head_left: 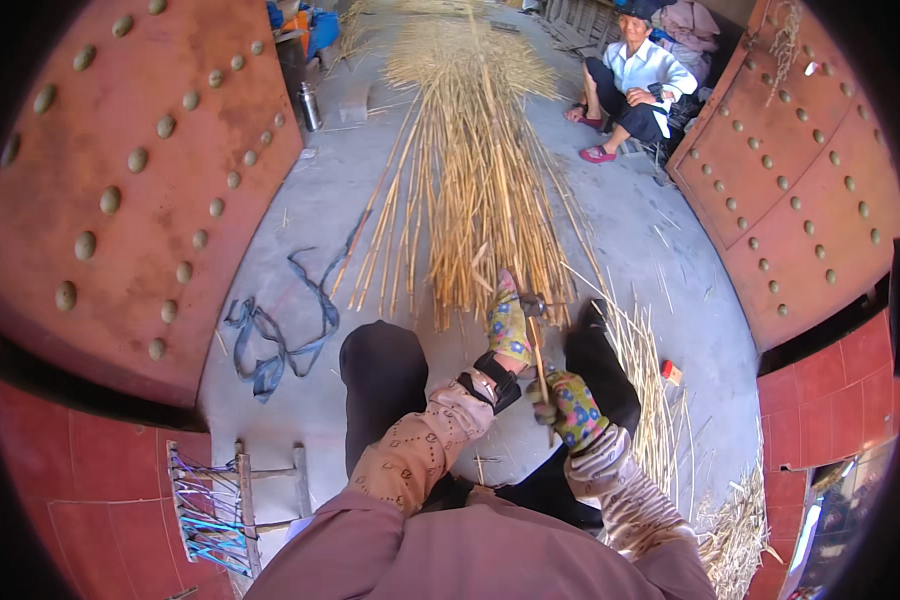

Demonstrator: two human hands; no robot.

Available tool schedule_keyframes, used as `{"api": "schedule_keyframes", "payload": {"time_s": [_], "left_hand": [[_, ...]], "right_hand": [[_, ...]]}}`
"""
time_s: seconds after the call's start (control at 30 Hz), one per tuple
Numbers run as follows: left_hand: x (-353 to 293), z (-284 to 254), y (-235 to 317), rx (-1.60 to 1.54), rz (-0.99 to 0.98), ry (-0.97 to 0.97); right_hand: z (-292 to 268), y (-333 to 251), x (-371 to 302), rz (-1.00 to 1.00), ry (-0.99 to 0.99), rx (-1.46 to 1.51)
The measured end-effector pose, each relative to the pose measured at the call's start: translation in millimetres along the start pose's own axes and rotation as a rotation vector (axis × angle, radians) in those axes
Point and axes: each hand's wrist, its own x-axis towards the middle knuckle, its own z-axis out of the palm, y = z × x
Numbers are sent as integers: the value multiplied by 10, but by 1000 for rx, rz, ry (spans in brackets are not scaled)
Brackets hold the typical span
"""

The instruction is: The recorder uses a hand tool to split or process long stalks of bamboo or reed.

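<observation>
A big pile of long yellow reed stalks point(470, 170) lies on the grey concrete floor ahead of me, cut ends toward me. My left hand point(508, 325), in a patterned glove, reaches to the near ends of the stalks and grips a small metal tool point(532, 305) there. My right hand point(570, 408), also gloved, is closed around a single thin stalk point(538, 365) that runs up toward the tool. My dark-trousered knees sit to either side of my hands.
Two red studded door leaves point(140, 180) stand open left and right. A seated person point(635, 85) is at the far right. Blue straps point(280, 335) lie on the floor at left, a small woven stool point(225, 505) beside me, loose stalks point(660, 400) at right, a metal flask point(310, 105) beyond.
</observation>
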Motion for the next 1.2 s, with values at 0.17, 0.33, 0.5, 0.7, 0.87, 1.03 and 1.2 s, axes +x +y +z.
{"api": "schedule_keyframes", "payload": {"time_s": [0.17,0.33,0.5,0.7,0.87,1.03,1.2], "left_hand": [[113,214,-353,-88,90,46],[701,-175,-63,-61,29,45],[475,-157,-472,-146,138,90],[-91,15,-631,-27,28,81],[396,-91,-374,-143,93,50],[672,-333,72,-100,99,78],[435,-328,-378,-130,68,130]], "right_hand": [[-296,19,-288,-139,224,-182],[-912,543,-1528,-76,186,-573],[-1056,431,-1784,217,287,-313],[-312,58,-469,-254,20,-318],[-601,470,-228,-266,225,-420],[-1009,857,-1702,11,170,-578],[-896,729,-1502,211,-52,71]]}}
